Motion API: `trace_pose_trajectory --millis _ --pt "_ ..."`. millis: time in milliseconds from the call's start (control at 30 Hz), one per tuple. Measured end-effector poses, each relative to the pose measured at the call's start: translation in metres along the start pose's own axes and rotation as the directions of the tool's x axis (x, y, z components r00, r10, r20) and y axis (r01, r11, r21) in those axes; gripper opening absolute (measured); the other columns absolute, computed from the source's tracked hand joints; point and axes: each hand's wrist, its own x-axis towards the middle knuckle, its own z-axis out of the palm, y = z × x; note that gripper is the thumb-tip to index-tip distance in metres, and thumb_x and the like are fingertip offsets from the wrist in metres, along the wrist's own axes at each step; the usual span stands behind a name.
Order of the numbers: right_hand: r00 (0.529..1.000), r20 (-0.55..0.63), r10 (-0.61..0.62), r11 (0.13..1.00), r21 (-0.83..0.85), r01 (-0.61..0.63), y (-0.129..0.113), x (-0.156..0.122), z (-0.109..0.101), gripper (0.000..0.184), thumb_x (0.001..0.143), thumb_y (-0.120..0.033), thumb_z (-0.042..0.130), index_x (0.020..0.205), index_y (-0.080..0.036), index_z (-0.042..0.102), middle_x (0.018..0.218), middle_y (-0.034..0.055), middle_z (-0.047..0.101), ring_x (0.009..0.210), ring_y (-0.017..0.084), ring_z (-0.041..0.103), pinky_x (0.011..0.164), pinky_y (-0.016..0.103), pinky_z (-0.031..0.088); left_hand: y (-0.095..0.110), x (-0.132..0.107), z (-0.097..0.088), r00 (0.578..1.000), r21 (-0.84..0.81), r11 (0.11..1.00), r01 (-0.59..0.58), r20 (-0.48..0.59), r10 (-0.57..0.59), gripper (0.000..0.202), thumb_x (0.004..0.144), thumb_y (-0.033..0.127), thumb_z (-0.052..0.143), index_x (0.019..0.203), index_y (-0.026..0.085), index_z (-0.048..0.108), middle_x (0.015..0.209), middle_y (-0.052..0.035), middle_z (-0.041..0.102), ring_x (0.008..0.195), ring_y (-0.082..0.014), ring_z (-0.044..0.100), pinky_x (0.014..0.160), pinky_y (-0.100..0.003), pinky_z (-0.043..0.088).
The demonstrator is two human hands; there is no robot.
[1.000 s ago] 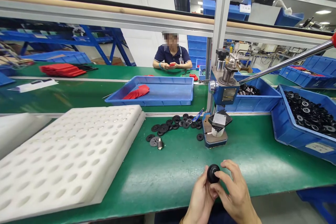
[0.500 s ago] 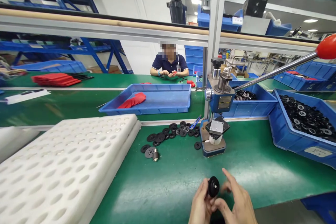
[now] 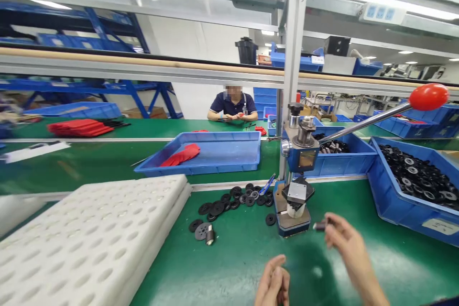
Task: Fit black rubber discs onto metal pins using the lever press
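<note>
My right hand (image 3: 342,236) pinches a small dark cylinder with a pale end (image 3: 320,225), to the right of the hand press base. It is slightly blurred. My left hand (image 3: 274,281) is at the bottom edge with its fingers curled in; whatever lies inside them is hidden. The hand press (image 3: 303,153) stands ahead, its lever ending in a red knob (image 3: 428,97). On its base, a metal-topped block (image 3: 297,192) sits over a white round piece. Left of the press lie several black discs (image 3: 217,208), and a similar dark cylinder (image 3: 210,236) rests beside a grey disc (image 3: 201,231).
A white foam tray with round holes (image 3: 107,229) fills the left. Blue tweezers (image 3: 267,184) lie by the discs. A blue tray (image 3: 229,167) holds red pieces. At right, a blue bin (image 3: 390,201) contains black parts. A co-worker (image 3: 233,105) sits across the bench.
My hands have moved apart, the right one forward and right with the dark cylinder. The black wheel held earlier in my left hand no longer shows. The view has tilted up.
</note>
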Motion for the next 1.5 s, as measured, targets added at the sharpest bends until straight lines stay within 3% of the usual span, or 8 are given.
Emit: trace_pose_trajectory --millis 233,400,500,667,1033,1133,1267,1500 --pt "0.941 -0.263 -0.212 0.947 0.181 0.264 -0.096 0.158 -0.005 0.042 0.089 -0.042 0.071 0.115 -0.010 0.062 0.111 0.0144 0.067 0.105 0.027 0.072 0.090 0.043 0.055 0.046 -0.006 -0.031 0.936 0.161 0.950 -0.267 -0.191 0.295 0.052 0.073 0.059 0.081 0.101 0.017 0.066 0.062 0.0046 0.052 0.053 -0.0110 0.045 0.049 -0.021 0.038" --pt "0.662 -0.448 -0.600 0.785 -0.172 0.595 -0.084 0.079 0.053 0.045 0.094 -0.028 0.067 0.136 -0.015 0.060 0.110 0.0111 0.071 0.091 0.022 0.071 0.091 0.046 0.055 0.095 0.012 -0.072 0.658 0.592 0.684 -0.427 -0.315 0.684 0.044 0.080 0.050 0.076 0.108 0.019 0.065 0.075 0.0022 0.057 0.064 -0.0160 0.053 0.066 -0.027 0.043" --pt "0.686 -0.119 -0.718 0.683 -0.312 0.661 -0.045 0.021 0.102 0.018 0.094 -0.021 0.063 0.110 -0.016 0.071 0.093 0.0071 0.072 0.084 0.020 0.069 0.083 0.038 0.057 0.122 0.039 -0.090 0.550 0.899 0.357 -0.253 -0.170 0.818 0.026 0.089 0.037 0.064 0.108 0.019 0.064 0.097 -0.0077 0.064 0.091 -0.0257 0.060 0.087 -0.037 0.045" --pt "0.801 0.449 -0.396 0.776 -0.303 0.554 0.019 0.006 0.176 0.030 0.099 -0.022 0.048 0.125 -0.018 0.061 0.113 0.0125 0.068 0.104 0.023 0.067 0.088 0.037 0.059 0.132 0.078 -0.101 0.604 0.986 0.166 -0.008 -0.128 0.787 0.009 0.083 0.020 0.064 0.091 0.018 0.062 0.101 -0.0125 0.064 0.100 -0.0314 0.061 0.085 -0.040 0.047" --pt "0.730 0.657 -0.188 0.781 -0.350 0.516 0.073 0.002 0.301 0.054 0.084 -0.015 0.065 0.138 -0.020 0.059 0.140 0.0122 0.060 0.128 0.031 0.056 0.105 0.042 0.050 0.122 0.030 -0.152 0.452 0.842 0.482 -0.244 -0.341 0.824 0.044 0.094 0.058 0.048 0.106 0.018 0.061 0.086 -0.0071 0.070 0.072 -0.0228 0.068 0.067 -0.034 0.053" --pt "0.734 0.660 -0.160 0.803 -0.345 0.486 0.076 -0.006 0.327 0.047 0.082 -0.013 0.071 0.128 -0.019 0.065 0.141 0.0139 0.059 0.135 0.034 0.049 0.109 0.048 0.045 0.117 0.015 -0.156 0.483 0.716 0.604 -0.351 -0.414 0.772 0.059 0.081 0.071 0.062 0.103 0.017 0.065 0.081 -0.0053 0.070 0.070 -0.0208 0.066 0.065 -0.032 0.053" --pt "0.762 0.635 -0.125 0.857 -0.318 0.406 0.084 -0.005 0.329 0.015 0.096 -0.023 0.063 0.108 -0.016 0.070 0.119 0.0090 0.069 0.122 0.027 0.059 0.106 0.051 0.046 0.115 0.007 -0.150 0.555 0.685 0.640 -0.348 -0.400 0.730 0.060 0.079 0.070 0.066 0.105 0.016 0.067 0.082 -0.0060 0.071 0.075 -0.0226 0.068 0.067 -0.033 0.054" --pt "0.809 0.585 -0.049 0.975 -0.148 0.166 0.090 0.001 0.275 0.059 0.107 -0.054 0.028 0.112 -0.015 0.071 0.095 0.0104 0.076 0.083 0.022 0.074 0.072 0.036 0.062 0.100 0.016 -0.118 0.696 0.648 0.666 -0.370 -0.281 0.660 0.049 0.077 0.056 0.073 0.105 0.017 0.064 0.094 -0.0096 0.074 0.089 -0.0257 0.072 0.082 -0.038 0.056"
